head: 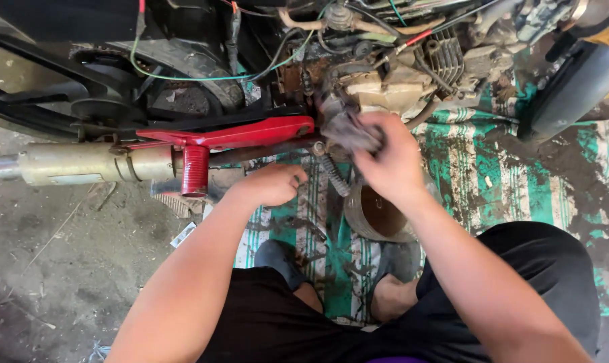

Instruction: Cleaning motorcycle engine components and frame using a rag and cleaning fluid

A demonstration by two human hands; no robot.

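A motorcycle lies above me with its grimy engine (385, 81) exposed. My right hand (388, 158) grips a dirty grey rag (345, 128) pressed against the lower engine case. My left hand (272, 183) is closed in a loose fist just below the red swingarm bracket (237, 134), near a coiled spring (334, 176); I cannot tell if it holds anything. A round metal bowl (378, 215) with dark liquid sits under my right wrist.
A silver exhaust muffler (75, 163) runs left along the dirt floor. The rear wheel and chain (102, 81) are at the upper left. A stained green-and-white striped mat (519, 175) covers the ground to the right. My knees and sandalled feet are at the bottom.
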